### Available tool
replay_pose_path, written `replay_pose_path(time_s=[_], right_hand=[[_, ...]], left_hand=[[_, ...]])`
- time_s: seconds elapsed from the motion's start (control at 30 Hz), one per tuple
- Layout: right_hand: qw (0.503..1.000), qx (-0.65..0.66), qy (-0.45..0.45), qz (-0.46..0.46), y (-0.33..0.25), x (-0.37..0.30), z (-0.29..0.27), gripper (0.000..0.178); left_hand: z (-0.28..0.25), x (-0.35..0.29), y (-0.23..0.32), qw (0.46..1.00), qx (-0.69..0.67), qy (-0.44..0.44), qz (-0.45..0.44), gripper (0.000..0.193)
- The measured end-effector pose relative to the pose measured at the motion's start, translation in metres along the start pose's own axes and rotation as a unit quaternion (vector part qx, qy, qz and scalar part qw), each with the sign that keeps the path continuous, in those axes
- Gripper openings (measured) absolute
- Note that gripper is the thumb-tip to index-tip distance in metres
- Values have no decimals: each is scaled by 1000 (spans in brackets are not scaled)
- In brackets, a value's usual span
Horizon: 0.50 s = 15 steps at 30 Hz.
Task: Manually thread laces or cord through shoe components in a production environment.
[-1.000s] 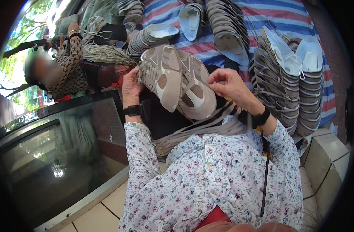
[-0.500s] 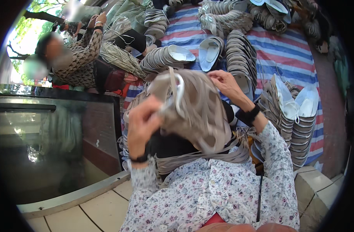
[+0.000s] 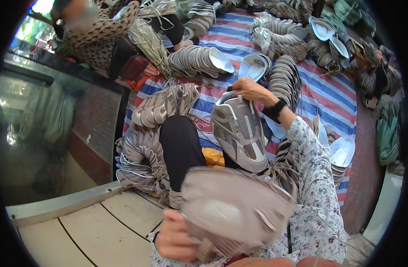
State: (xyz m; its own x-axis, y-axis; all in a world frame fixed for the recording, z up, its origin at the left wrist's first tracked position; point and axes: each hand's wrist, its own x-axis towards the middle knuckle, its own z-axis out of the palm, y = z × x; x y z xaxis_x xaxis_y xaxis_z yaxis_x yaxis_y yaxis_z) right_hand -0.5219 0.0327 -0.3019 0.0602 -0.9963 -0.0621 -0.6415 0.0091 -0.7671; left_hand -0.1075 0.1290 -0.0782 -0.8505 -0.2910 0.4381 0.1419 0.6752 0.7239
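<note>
Close to my body, my left hand is closed at the edge of a grey-beige shoe upper, which is blurred by motion. A pale patch shows on its near face. Farther out, my right hand pinches the collar of another grey shoe upper, with mesh panels and a white lining, that hangs toe down by my right leg. Beyond my black-trousered left knee lies a row of similar uppers. More uppers are bunched left of that knee.
A striped tarp bears several stacks of uppers, including a nested row and a long stack. At left stands a dark glass panel with a metal lower edge. Another person sits at the upper left.
The blurred upper has come down toward my body with my left hand. My right hand now holds a separate upper by its collar. The view has shifted, showing my left knee.
</note>
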Motion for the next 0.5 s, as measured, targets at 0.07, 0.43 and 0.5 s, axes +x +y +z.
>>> replay_pose_path(time_s=[0.07, 0.43, 0.5], right_hand=[[997, 19, 78, 17, -14, -12, -17, 15], [801, -148, 567, 121, -47, -126, -117, 24], [771, -151, 598, 159, -47, -156, -136, 29]], left_hand=[[2, -9, 11, 998, 21, -33, 51, 33], [11, 6, -56, 993, -43, 97, -50, 17], [12, 14, -64, 991, -46, 85, -90, 17]])
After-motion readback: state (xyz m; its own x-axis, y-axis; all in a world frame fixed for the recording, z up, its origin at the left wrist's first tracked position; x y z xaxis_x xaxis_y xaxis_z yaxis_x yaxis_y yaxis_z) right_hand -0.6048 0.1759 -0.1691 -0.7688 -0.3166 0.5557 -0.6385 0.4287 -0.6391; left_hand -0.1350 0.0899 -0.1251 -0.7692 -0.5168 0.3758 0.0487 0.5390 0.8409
